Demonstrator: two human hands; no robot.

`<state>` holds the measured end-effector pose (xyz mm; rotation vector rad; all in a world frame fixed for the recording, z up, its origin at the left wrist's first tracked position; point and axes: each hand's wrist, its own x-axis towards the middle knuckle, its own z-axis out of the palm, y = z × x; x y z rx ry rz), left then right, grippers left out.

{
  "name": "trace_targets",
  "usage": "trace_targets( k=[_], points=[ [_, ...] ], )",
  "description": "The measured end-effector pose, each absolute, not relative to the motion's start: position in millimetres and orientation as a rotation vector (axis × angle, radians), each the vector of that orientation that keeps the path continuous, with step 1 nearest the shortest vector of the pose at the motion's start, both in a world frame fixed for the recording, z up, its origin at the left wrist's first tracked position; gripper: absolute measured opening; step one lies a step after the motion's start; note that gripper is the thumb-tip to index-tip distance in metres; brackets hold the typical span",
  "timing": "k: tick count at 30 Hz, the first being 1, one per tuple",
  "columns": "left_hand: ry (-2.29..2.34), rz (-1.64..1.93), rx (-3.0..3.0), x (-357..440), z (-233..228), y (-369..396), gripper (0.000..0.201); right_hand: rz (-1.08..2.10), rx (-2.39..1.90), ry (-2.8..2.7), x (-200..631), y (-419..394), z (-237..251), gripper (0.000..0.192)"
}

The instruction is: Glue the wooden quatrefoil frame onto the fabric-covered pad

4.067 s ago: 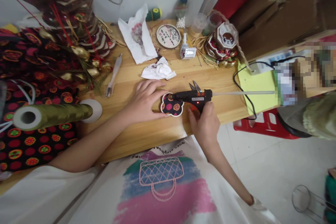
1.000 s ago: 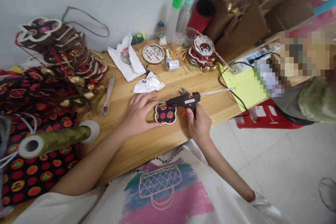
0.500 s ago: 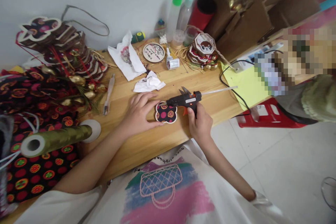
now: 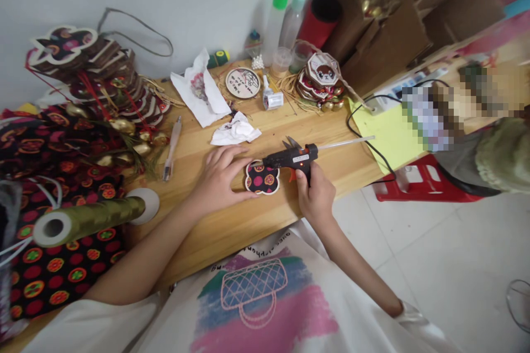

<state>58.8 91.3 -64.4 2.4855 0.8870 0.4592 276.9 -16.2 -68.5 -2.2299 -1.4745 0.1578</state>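
Note:
My right hand [image 4: 317,193] is closed around the handle of a black hot glue gun [image 4: 292,158], with a clear glue stick [image 4: 348,142] poking out of its back end. The nozzle is over the upper edge of a flower-shaped piece [image 4: 262,179] with patterned black fabric and a pale rim. Thumb and fingers of my left hand [image 4: 223,179] hold that piece by its left side on the wooden table [image 4: 194,240]. Just behind the glue gun lie dark scissor blades [image 4: 291,142], the rest of them hidden.
Crumpled white tissue [image 4: 236,129], a pen [image 4: 171,149] and a small glue bottle [image 4: 272,98] lie behind my hands. Stacked ornaments [image 4: 95,74] and a ribbon roll [image 4: 99,218] stand left. A black cord [image 4: 375,150] crosses yellow paper [image 4: 393,140] at right, near a red stool [image 4: 426,185].
Both hands, the glue gun and the flower-shaped piece stay in nearly the same place. At the far right, a pixelated area by the table's edge looks slightly shifted.

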Motion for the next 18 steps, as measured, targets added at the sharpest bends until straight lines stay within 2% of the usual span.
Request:
trace_targets(
  k=[7,18],
  points=[
    [0.888,0.459,2.500,58.4,-65.8,91.0,0.068,0.095,-2.220,-1.483,276.8,-15.9,-70.5,0.065],
    [0.880,0.489,2.483,58.7,-66.5,91.1,0.067,0.112,-2.221,-1.492,276.8,-15.7,-67.4,0.062]
  ],
)
